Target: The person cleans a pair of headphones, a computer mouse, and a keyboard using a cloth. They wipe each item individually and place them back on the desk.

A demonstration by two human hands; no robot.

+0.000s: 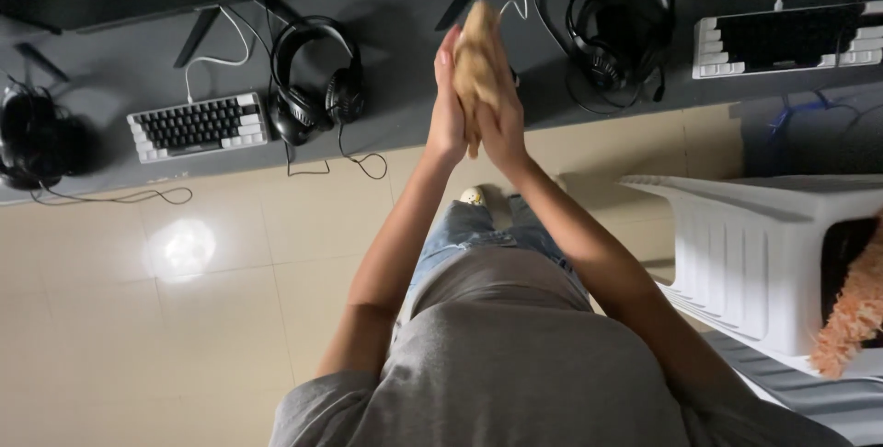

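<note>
Both my arms reach forward over a dark grey desk (395,70). A tan cloth (476,65) is pressed between my palms and sticks out above the fingertips. My left hand (448,111) lies flat against the cloth's left side. My right hand (504,116) presses on the right side. The hands hang above the desk's front edge, between two black headsets.
On the desk lie a small black-and-white keyboard (198,125), a black headset (313,79), a second black headset (621,24), another headset (32,139) at far left and a second keyboard (791,40) at right. A white plastic stool (754,254) with an orange duster (855,314) stands right on the beige tiled floor.
</note>
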